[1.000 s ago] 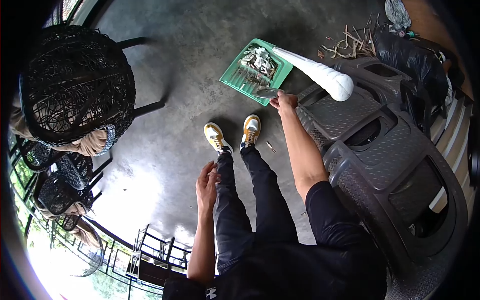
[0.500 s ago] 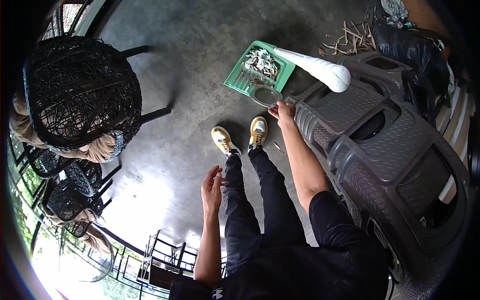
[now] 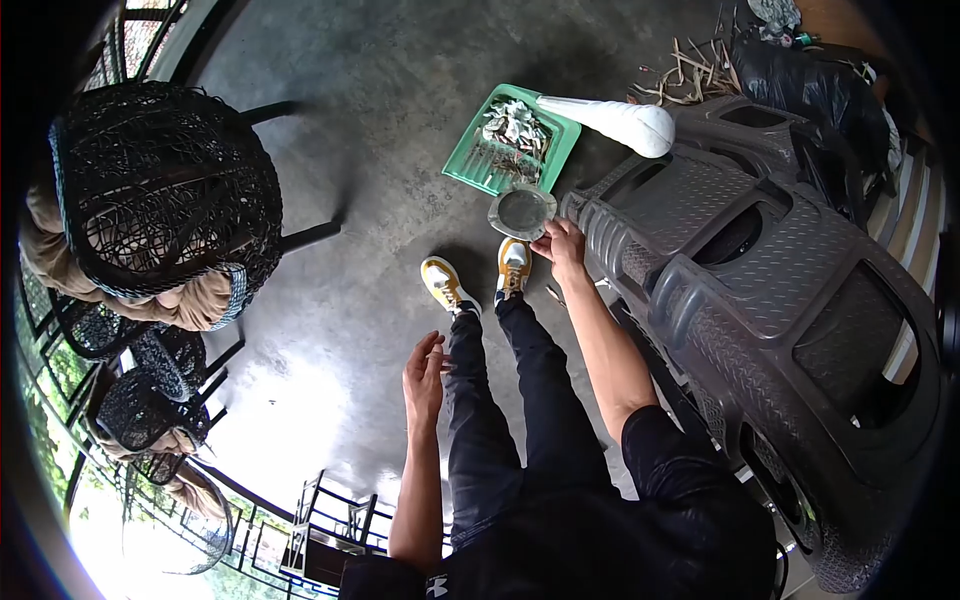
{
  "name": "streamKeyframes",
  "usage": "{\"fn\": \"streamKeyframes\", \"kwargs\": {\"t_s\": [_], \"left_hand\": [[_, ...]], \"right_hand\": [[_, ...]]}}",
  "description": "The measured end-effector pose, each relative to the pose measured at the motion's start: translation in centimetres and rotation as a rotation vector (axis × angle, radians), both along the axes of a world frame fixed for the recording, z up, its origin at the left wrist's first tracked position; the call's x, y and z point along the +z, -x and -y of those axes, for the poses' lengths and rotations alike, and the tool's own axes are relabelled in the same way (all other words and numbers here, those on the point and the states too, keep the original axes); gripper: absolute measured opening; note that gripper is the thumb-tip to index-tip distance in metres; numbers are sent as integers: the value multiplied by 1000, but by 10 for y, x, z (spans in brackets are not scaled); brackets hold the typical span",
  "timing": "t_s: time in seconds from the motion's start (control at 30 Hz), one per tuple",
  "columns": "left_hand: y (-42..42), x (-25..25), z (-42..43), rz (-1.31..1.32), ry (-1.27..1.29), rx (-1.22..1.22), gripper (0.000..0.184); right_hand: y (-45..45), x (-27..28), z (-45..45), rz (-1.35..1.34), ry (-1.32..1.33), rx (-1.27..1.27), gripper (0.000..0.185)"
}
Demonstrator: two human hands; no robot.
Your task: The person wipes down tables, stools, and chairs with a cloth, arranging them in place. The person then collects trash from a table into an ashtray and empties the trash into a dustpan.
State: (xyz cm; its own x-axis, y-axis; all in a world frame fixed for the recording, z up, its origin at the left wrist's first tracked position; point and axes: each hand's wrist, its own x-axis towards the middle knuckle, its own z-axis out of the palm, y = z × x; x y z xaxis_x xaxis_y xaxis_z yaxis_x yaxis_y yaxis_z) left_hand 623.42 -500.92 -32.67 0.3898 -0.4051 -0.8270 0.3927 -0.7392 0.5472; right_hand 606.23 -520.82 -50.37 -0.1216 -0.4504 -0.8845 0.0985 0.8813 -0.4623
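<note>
My right hand (image 3: 562, 244) pinches the rim of a round grey ashtray (image 3: 524, 210), its dark inner face turned up toward me. Just past the ashtray lies a green dustpan (image 3: 470, 160) on the floor, holding crumpled white tissue (image 3: 514, 124) and small debris, perhaps cigarette butts. A long handle wrapped in white (image 3: 615, 122) runs from the dustpan to the right. My left hand (image 3: 424, 375) hangs in the air beside my left leg with loosely bent fingers and nothing in it.
Black woven chairs (image 3: 165, 190) with brown cushions stand at left. A large dark plastic piece with openings (image 3: 770, 270) fills the right side. Behind it are a black bag (image 3: 800, 85) and dry plant scraps (image 3: 690, 75). My shoes (image 3: 514, 262) are on the concrete floor.
My right hand has drawn the ashtray slightly back toward me, and its face now shows rounder. My left hand keeps its pose. The view has shifted slightly.
</note>
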Motion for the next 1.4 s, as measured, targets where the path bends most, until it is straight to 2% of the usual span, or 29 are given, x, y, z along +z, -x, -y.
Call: {"fn": "streamKeyframes", "kwargs": {"t_s": [0.13, 0.27, 0.4, 0.57, 0.7, 0.8, 1.07, 1.23, 1.33, 1.4], "left_hand": [[-1, 8, 9, 31, 20, -47, 36], [-5, 29, 21, 61, 146, -71, 36], [-17, 65, 43, 48, 241, -88, 36], [-25, 122, 52, -142, 338, -247, 35], [-27, 169, 37, -181, 428, -532, 30], [-22, 211, 28, -185, 575, -853, 27], [28, 276, 7, -496, 524, -1167, 24], [104, 293, -9, -536, 523, -1438, 24], [155, 306, -30, -459, 582, -1706, 27], [189, 314, -54, -462, 560, -1770, 28]], "right_hand": [[-3, 48, -12, 139, 19, 76, 22], [0, 128, -34, 293, 8, 114, 25], [4, 224, -53, 311, 59, 35, 27], [16, 325, -105, 319, 148, -13, 26], [23, 386, -166, 333, 224, -120, 26], [24, 414, -213, 330, 280, -211, 26], [48, 475, -323, 243, 452, -507, 26], [74, 485, -390, 142, 554, -804, 27], [88, 486, -440, 104, 633, -969, 29], [99, 489, -471, 93, 723, -1073, 31]]}}
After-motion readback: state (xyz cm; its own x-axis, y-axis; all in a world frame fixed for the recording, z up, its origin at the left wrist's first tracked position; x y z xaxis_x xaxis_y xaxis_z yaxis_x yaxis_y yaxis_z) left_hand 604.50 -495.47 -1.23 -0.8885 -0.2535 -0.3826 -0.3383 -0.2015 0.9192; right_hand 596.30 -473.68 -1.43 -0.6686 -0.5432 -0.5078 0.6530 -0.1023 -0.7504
